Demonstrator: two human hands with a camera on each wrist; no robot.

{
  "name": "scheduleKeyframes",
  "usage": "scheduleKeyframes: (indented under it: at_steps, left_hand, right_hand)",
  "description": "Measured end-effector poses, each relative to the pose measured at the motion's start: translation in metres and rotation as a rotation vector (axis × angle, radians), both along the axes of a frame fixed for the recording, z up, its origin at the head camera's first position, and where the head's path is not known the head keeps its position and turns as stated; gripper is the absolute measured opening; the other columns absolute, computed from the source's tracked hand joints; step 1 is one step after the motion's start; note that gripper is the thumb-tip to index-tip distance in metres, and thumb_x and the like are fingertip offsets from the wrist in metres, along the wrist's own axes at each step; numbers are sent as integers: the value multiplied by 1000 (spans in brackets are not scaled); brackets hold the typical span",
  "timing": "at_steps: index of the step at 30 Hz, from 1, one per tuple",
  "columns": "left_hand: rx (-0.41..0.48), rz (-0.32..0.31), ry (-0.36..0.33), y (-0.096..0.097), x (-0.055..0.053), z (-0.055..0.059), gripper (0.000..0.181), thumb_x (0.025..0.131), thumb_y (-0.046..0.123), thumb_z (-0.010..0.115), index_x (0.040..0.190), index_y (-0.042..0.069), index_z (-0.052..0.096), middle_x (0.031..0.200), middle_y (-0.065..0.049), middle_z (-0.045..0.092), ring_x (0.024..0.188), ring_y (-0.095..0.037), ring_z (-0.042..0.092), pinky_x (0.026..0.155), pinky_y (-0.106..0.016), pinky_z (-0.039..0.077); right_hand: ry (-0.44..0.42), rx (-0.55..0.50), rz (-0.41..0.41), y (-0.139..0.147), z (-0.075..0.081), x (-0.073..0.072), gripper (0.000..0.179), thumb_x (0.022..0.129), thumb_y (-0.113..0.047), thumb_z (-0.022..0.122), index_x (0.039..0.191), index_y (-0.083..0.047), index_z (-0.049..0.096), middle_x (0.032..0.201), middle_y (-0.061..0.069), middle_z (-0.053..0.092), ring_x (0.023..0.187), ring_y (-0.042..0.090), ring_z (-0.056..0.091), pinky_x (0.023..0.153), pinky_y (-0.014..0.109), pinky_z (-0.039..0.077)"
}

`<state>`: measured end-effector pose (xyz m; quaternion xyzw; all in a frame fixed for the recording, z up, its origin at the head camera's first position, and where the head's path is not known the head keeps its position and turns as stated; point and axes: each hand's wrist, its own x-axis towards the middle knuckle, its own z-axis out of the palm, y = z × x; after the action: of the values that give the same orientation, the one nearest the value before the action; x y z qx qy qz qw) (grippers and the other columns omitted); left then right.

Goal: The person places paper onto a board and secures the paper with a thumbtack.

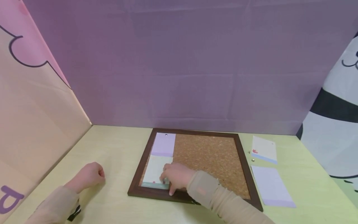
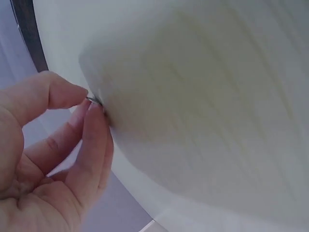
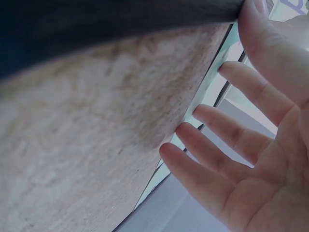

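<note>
A cork board (image 1: 207,155) with a dark wooden frame lies on the table. My right hand (image 1: 179,176) rests over a white card (image 1: 155,168) with a green lower edge, at the board's near left. In the right wrist view its fingers (image 3: 227,164) are spread, fingertips on the card and thumb by the frame. Behind that card is a lilac card (image 1: 164,144) with a metal thumbtack (image 1: 166,135) at its top. Left of the board, my left hand (image 1: 88,176) hovers low over the table. Between its thumb and fingers it pinches a small metal thumbtack (image 2: 93,100).
Right of the board lie a white card (image 1: 264,148) with a blue edge and a lilac card (image 1: 271,185). A loose thumbtack (image 1: 253,160) sits between the white card and the frame, another small one close behind it. A purple cloth wall (image 1: 193,68) rises behind the board.
</note>
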<state>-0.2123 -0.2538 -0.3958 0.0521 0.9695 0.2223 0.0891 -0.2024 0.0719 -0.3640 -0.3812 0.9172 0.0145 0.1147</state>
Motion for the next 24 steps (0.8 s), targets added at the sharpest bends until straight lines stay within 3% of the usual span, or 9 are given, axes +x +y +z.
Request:
scheduleKeyframes:
  at_steps: [8, 16, 24]
  left_hand:
    - [13, -55, 49, 1, -3, -4, 10, 70, -4, 65, 67, 3, 58, 73, -5, 53, 63, -17, 48, 56, -28, 44]
    - [-53, -143, 189, 1, -6, -8, 13, 76, -6, 64, 67, 3, 61, 77, -7, 51, 71, -18, 46, 63, -32, 45]
    - [-53, -123, 142, 0, -8, -6, 12, 80, -6, 63, 72, 3, 63, 75, -4, 54, 71, -17, 48, 66, -36, 49]
  right_hand:
    - [0, -11, 3, 1, -1, 0, 38, 64, -34, 82, 99, -26, 71, 100, -9, 58, 86, 6, 50, 79, 17, 44]
    - [-9, -14, -6, 1, -1, 0, 39, 64, -34, 82, 101, -27, 71, 103, -8, 58, 87, 7, 50, 80, 17, 44]
    - [-13, -13, -3, 1, -1, 1, 39, 65, -33, 82, 102, -26, 71, 106, -7, 58, 89, 8, 50, 81, 17, 43]
